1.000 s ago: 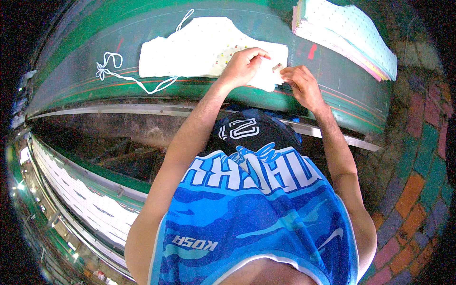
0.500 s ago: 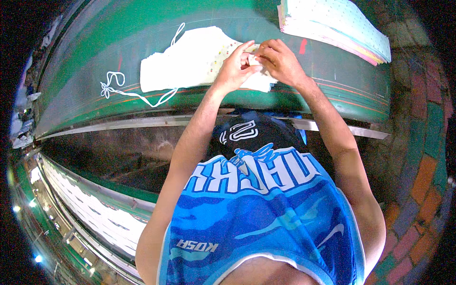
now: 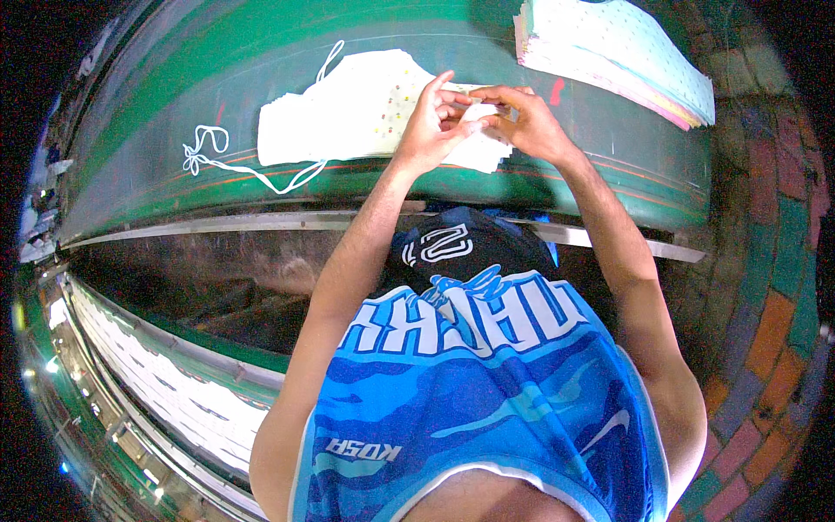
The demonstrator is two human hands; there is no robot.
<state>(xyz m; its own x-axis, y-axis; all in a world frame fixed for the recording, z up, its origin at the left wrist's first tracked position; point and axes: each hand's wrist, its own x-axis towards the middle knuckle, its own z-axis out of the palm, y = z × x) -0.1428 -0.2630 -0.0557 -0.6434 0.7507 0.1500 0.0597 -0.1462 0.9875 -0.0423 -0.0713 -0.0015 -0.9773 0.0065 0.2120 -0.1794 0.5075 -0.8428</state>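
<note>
A pile of cut white fabric pieces (image 3: pixel 344 109), printed with small coloured dots, lies on the green table. Over its right end, my left hand (image 3: pixel 429 130) has its index finger raised, while its thumb and curled fingers close on a folded-up white fabric edge (image 3: pixel 477 113). From the other side, my right hand (image 3: pixel 535 129) pinches the same edge between thumb and fingers. A white cord (image 3: pixel 252 174) trails from the pile to the left and ends in a looped knot. Another cord loop (image 3: pixel 330 59) sticks out behind the pile.
A thick stack of pastel fabric sheets (image 3: pixel 617 61) lies at the back right of the green table (image 3: pixel 130 187). A metal rail (image 3: pixel 235 224) runs along the table's near edge. Patterned paving (image 3: pixel 774 331) shows at right, and a long bench with white material (image 3: pixel 165 365) at lower left.
My right hand has opened its grip wider and shifted slightly right and down. More of the lifted white fabric edge now shows between my hands. The pile and cord stay put.
</note>
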